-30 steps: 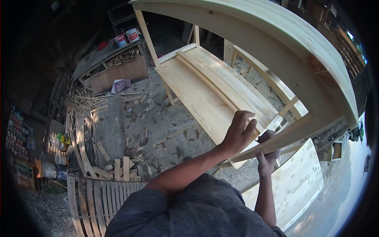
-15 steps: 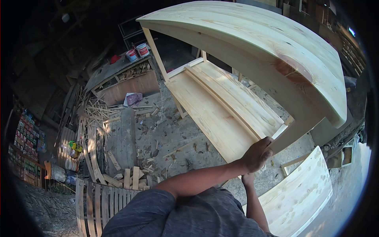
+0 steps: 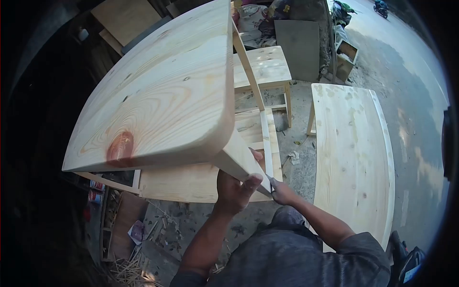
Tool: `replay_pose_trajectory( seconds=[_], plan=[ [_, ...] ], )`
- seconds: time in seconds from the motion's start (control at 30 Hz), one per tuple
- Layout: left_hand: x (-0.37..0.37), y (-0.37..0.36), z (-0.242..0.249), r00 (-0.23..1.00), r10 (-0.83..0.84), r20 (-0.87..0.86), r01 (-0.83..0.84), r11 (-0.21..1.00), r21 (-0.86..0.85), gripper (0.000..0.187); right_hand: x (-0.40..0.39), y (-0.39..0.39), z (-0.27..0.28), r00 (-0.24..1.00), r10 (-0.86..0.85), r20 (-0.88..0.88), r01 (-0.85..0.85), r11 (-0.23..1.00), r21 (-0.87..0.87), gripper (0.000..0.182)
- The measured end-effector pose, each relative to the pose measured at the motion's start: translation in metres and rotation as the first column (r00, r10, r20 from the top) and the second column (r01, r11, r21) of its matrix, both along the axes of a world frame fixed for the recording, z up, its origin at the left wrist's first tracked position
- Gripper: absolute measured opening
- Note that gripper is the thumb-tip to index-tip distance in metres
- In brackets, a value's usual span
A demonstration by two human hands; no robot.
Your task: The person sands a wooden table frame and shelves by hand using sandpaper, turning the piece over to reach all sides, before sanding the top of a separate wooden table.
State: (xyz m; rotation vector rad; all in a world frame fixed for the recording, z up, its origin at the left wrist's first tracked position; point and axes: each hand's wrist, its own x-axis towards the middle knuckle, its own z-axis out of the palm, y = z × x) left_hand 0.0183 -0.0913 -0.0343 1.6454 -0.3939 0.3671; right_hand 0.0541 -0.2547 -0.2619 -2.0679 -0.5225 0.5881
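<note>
A large pale wooden table with a rounded-corner top (image 3: 177,95) and a reddish-brown knot fills the left and centre. My left hand (image 3: 234,190) is closed around the table leg (image 3: 244,160) under the near corner, thumb on the front face, a fingertip showing on its far side. Close to that leg's lower end is my right hand (image 3: 284,193), with fingers pressed together against its edge. Something dark grey shows at those fingertips, too small to make out. Below the top lies a wide pale board (image 3: 179,184).
On the right stands another pale wooden table (image 3: 354,158) with a blotchy top. A smaller wooden table (image 3: 263,64) is farther back, before a grey panel (image 3: 297,50). Wood scraps (image 3: 134,270) and a low cabinet (image 3: 125,225) lie lower left.
My view has swung right, toward the road side. My left hand now wraps the leg from the left, and my right hand has come up to the leg's lower end.
</note>
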Motion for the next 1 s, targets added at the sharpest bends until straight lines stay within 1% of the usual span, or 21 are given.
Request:
replay_pose_trajectory(
  seconds=[0.03,0.07,0.13,0.17,0.27,0.3,0.4,0.43,0.47,0.5,0.53,0.6,0.63,0.67,0.73,0.77,0.83,0.87,0.9,0.93,1.0],
  plan=[
    [0.006,0.001,-0.008,0.999,-0.008,0.036,0.008,1.000,-0.007,0.052,-0.006,-0.005,0.036,0.995,0.001,0.098,-0.021,0.977,0.210,0.083],
    [0.010,-0.001,-0.019,0.999,0.009,0.046,-0.012,0.998,0.069,0.045,-0.015,-0.001,0.031,0.980,-0.054,0.190,-0.013,0.942,0.336,0.085],
    [0.013,-0.018,-0.052,0.988,0.102,0.118,-0.089,0.990,-0.113,0.039,-0.022,0.004,0.013,0.907,-0.202,0.369,-0.045,0.826,0.561,0.088],
    [0.011,-0.020,-0.063,0.987,0.123,0.100,-0.114,0.989,-0.093,0.038,-0.023,0.009,-0.027,0.852,-0.226,0.473,-0.083,0.832,0.548,0.080],
    [0.012,-0.019,-0.090,0.980,0.135,0.148,-0.143,0.989,0.048,0.040,-0.020,-0.011,-0.143,0.925,-0.059,0.375,-0.075,0.940,0.333,0.073],
    [0.010,-0.016,-0.104,0.985,0.112,0.130,-0.124,0.988,0.090,0.043,-0.015,-0.014,-0.172,0.865,0.001,0.502,-0.133,0.965,0.227,0.071],
    [0.008,-0.014,-0.145,0.994,0.112,-0.010,-0.103,0.942,0.318,0.048,0.018,-0.029,-0.180,0.827,0.202,0.525,-0.297,0.949,0.102,0.074],
    [0.004,-0.011,-0.161,0.990,0.124,-0.071,-0.085,0.912,0.402,0.050,0.043,-0.037,-0.166,0.765,0.285,0.577,-0.359,0.933,0.015,0.072],
    [0.004,-0.006,-0.184,0.986,0.098,-0.134,-0.032,0.904,0.426,0.052,0.074,-0.036,-0.172,0.610,0.430,0.666,-0.410,0.890,-0.199,0.066],
    [0.002,-0.003,-0.207,0.977,0.077,-0.198,0.018,0.898,0.439,0.055,0.107,-0.038,-0.162,0.542,0.419,0.729,-0.423,0.885,-0.195,0.059],
    [0.000,-0.004,-0.220,0.962,0.097,-0.257,0.036,0.884,0.467,0.056,0.135,-0.034,-0.156,0.591,0.419,0.689,-0.396,0.895,-0.205,0.057],
    [0.004,0.002,-0.245,0.927,0.136,-0.350,0.069,0.854,0.516,0.060,0.154,-0.026,-0.143,0.592,0.446,0.671,-0.339,0.893,-0.294,0.057],
    [-0.008,0.012,-0.272,0.722,0.109,-0.683,0.089,0.965,0.248,0.057,0.170,-0.023,-0.139,0.579,0.454,0.677,-0.299,0.891,-0.342,0.057],
    [-0.020,0.021,-0.298,0.439,0.064,-0.896,-0.087,0.996,0.028,0.055,0.159,-0.021,-0.164,0.445,0.564,0.696,-0.575,0.776,-0.261,0.057],
    [-0.014,0.023,-0.313,0.570,0.115,-0.813,-0.037,0.993,0.115,0.047,0.156,-0.028,-0.172,0.326,0.625,0.709,-0.829,0.550,-0.104,0.058],
    [-0.013,0.019,-0.305,0.527,0.067,-0.847,-0.139,0.990,-0.008,0.045,0.183,-0.024,-0.178,0.312,0.615,0.724,-0.803,0.578,-0.146,0.058],
    [0.011,0.008,-0.286,0.204,0.014,-0.979,-0.384,0.921,-0.067,0.044,0.251,-0.013,-0.190,0.302,0.609,0.733,-0.757,0.620,-0.204,0.059],
    [0.012,0.002,-0.269,0.010,-0.060,-0.998,-0.504,0.862,-0.057,0.044,0.303,-0.009,-0.173,0.315,0.566,0.762,-0.623,0.729,-0.283,0.061],
    [0.021,-0.004,-0.251,0.106,0.036,-0.994,-0.392,0.920,-0.008,0.048,0.350,-0.002,-0.174,0.442,0.533,0.722,-0.480,0.820,-0.311,0.061],
    [0.018,-0.008,-0.260,0.140,-0.002,-0.990,-0.450,0.890,-0.065,0.051,0.391,0.005,-0.173,0.505,0.443,0.740,-0.325,0.893,-0.312,0.061],
    [0.005,-0.007,-0.297,0.210,-0.065,-0.976,-0.544,0.821,-0.172,0.057,0.413,0.023,-0.167,0.572,0.360,0.737,-0.194,0.932,-0.305,0.060]
  ],
)
